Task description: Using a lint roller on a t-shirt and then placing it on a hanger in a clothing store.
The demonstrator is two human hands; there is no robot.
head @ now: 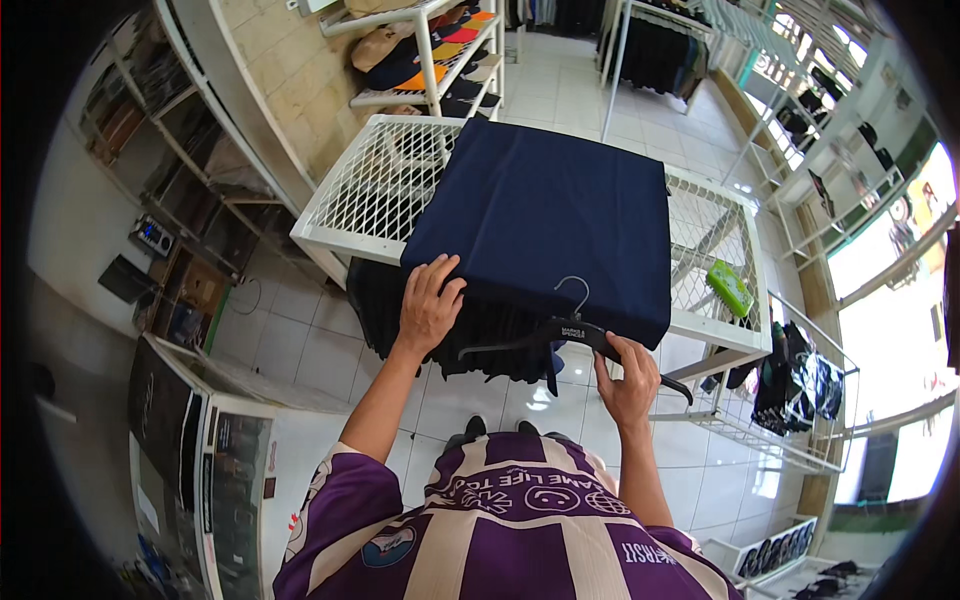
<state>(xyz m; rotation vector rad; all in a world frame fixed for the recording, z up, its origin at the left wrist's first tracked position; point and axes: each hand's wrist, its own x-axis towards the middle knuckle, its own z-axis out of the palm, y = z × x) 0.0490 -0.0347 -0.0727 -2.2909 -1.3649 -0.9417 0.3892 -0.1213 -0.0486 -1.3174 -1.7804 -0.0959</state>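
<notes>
A dark navy cloth (pixel 555 210), perhaps a garment, lies flat over a white metal-mesh table (pixel 360 187) and drapes down at its near edge. My left hand (pixel 429 304) rests on the cloth's near left corner, its fingers slightly spread and no object in it. Between thumb and fingers, my right hand (pixel 630 375) grips one arm of a black clothes hanger (pixel 551 334). The hanger's metal hook points away from me and overlaps the cloth's near edge. White lettering marks its middle. Below the near edge hang dark garments (pixel 487 337), partly hidden by the cloth and my left hand.
On the table's right side lies a green plastic brush (pixel 729 289). Caps fill a white rack (pixel 427 67) behind the table. A wire display stand (pixel 795 382) is at right, and a glass-fronted cabinet (pixel 236 487) at lower left. Further back stands a clothes rail with dark garments (pixel 660 56).
</notes>
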